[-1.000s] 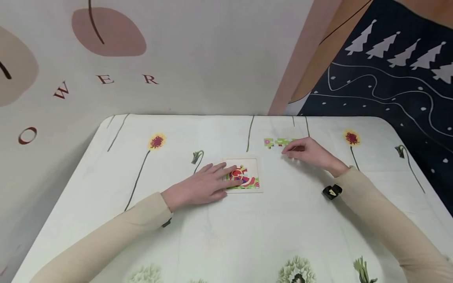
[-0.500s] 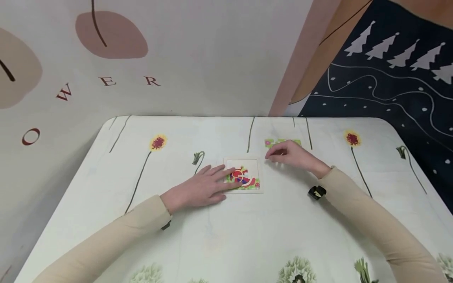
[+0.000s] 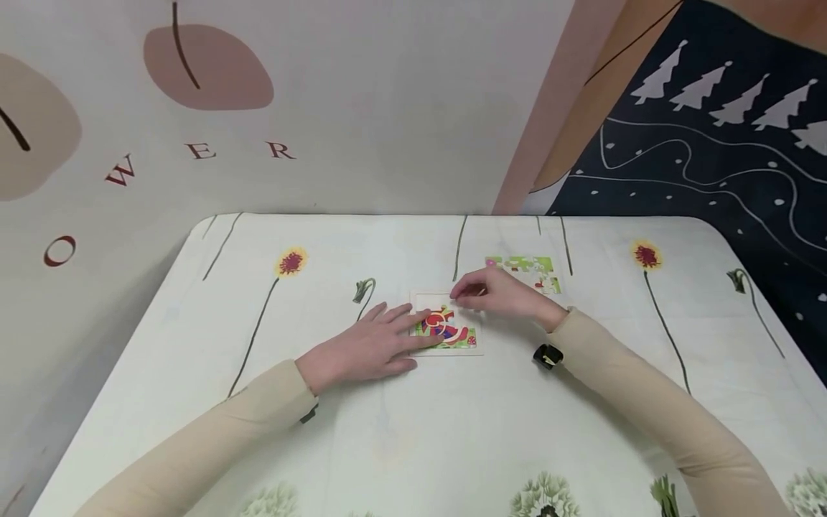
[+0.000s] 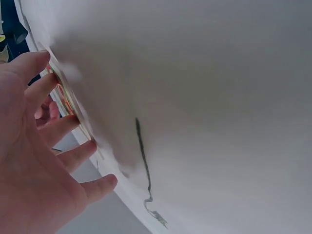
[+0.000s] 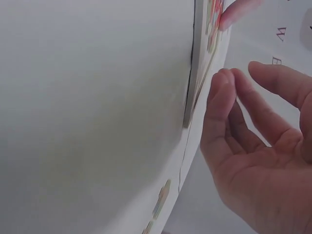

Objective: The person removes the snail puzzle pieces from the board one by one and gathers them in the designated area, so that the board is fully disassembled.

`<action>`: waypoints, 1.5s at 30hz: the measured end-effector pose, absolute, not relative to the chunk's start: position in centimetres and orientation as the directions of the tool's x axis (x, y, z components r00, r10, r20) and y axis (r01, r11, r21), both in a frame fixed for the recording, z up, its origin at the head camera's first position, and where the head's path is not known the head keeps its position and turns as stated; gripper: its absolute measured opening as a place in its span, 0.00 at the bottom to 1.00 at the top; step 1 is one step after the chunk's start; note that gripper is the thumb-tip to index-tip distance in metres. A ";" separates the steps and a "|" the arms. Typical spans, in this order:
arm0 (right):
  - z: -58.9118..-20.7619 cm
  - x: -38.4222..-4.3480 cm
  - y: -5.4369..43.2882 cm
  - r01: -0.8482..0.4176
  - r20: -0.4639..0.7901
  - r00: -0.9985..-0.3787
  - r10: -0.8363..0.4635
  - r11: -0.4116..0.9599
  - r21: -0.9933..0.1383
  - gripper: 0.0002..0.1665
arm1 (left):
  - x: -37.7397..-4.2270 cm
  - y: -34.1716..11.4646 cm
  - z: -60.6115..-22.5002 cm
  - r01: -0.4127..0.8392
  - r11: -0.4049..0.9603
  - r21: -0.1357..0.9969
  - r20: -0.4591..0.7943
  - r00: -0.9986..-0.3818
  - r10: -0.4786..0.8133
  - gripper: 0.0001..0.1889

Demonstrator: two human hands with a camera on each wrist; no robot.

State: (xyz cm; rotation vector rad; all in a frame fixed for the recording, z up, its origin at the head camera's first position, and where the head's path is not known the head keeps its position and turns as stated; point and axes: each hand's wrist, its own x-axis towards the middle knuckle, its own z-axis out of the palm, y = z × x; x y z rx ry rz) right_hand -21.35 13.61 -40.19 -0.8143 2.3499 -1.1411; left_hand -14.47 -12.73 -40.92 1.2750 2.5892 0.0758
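Observation:
My left hand (image 3: 368, 348) lies with fingers spread over the left part of a small framed jigsaw puzzle board (image 3: 452, 352). Fitted pieces (image 3: 464, 336) in red, purple and green cover the lower part of its picture; the upper part is pale. At the board's upper right edge, my right hand (image 3: 497, 294) has its thumb and fingers drawn together at the tips, as if round a small puzzle piece, which the fingers hide. From the right wrist view, the fingertips (image 5: 225, 78) meet close above the board's corner.
Several loose green puzzle pieces (image 3: 545, 276) lie just behind and right of the right hand. The white tablecloth (image 3: 420, 438) is printed with flowers. Behind the table stands a pale wall (image 3: 388, 129), with a dark tree-patterned cloth (image 3: 711, 165) at the right.
My right hand has moved left and slightly nearer, from the loose pieces to the board's upper right edge, uncovering more pieces. The left hand has stayed on the board.

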 end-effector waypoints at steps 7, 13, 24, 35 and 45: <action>-40.4 -21.2 12.8 -0.298 -0.143 -0.745 -0.652 0.516 -0.803 0.09 | -14.5 -12.6 -40.7 0.771 0.621 0.142 -0.233 -0.583 0.778 0.28; -40.7 -21.3 12.6 -0.298 -0.158 -0.733 -0.662 0.520 -0.800 0.09 | -14.6 -12.7 -40.8 0.774 0.618 0.141 -0.229 -0.581 0.781 0.28; -40.8 -21.2 12.5 -0.287 -0.173 -0.736 -0.654 0.534 -0.795 0.09 | -14.5 -12.9 -41.0 0.773 0.617 0.148 -0.209 -0.585 0.784 0.29; -41.0 -21.2 12.5 -0.283 -0.174 -0.715 -0.677 0.508 -0.814 0.11 | -14.5 -12.5 -41.1 0.785 0.605 0.132 -0.173 -0.583 0.794 0.29; -41.2 -21.3 12.5 -0.255 -0.202 -0.721 -0.663 0.525 -0.812 0.12 | -13.9 -11.1 -41.3 0.798 0.595 0.092 -0.126 -0.584 0.802 0.34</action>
